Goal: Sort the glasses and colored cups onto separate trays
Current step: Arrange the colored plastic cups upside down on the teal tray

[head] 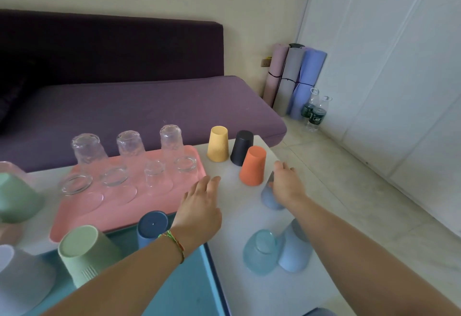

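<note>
- Gripping the upturned slate-blue cup (269,199) on the desk (249,290), the right hand (287,183) curls over its base.
- Left hand (199,206) hovers flat, fingers straight, empty.
- Cup looks light, rigid plastic; grasp round its wall.

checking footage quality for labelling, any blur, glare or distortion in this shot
Head view, light: soft and even, faint shadows, no harsh glare. Head view, centre: glasses on the pink tray look faint but readable. Head view, edges: wide-angle stretch bulges the green cup at left edge, slightly blurred.
</note>
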